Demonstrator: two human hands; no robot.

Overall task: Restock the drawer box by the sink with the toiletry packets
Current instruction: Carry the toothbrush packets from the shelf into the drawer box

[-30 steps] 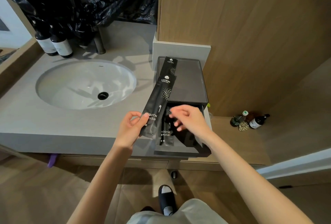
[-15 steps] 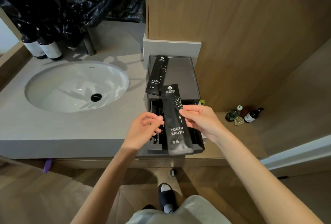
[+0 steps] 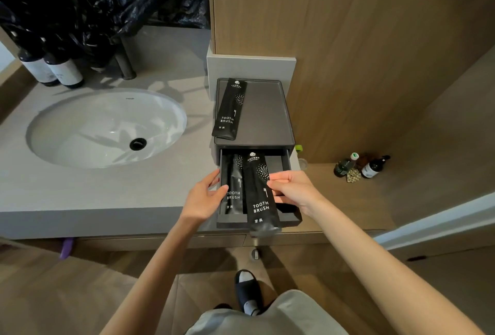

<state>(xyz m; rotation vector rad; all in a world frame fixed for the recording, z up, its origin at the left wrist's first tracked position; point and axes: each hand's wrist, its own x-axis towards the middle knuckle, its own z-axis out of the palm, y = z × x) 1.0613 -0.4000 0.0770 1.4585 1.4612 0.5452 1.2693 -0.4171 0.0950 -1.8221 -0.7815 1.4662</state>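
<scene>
Far left, the two dark bottles (image 3: 53,72) stand at the back of the counter (image 3: 80,195), well clear of the action, and the sink (image 3: 104,127) sits empty beside them. Nothing there for you to worry about.

Now your left hand (image 3: 203,198): it's at the left wall of the open drawer (image 3: 292,220), thumb hooked over the rim, fingers loosely spread along the outside. That reads as a brace, steadying the drawer so it doesn't slide while you load. It's holding no packet.

Just right of that thumb, one toothbrush packet (image 3: 233,187) lies flat along the drawer's left side, printed face up. Good, that one looks seated.

Next to it, the packet in play (image 3: 261,195): your right hand (image 3: 292,190) has it by its right edge, fingertips pressed together in a pinch at about mid-length. Its top end is tucked in under the drawer box (image 3: 265,112), but the bottom end hangs out over the drawer's front lip. I'd say it needs to go further back or drop flat before the drawer can close.

Up on the box lid, a third packet (image 3: 229,108) rests along the left edge, parked there, it seems, waiting its turn.

Far right, small bottles (image 3: 361,167) sit on the low wooden ledge (image 3: 348,200), not in your way.
</scene>
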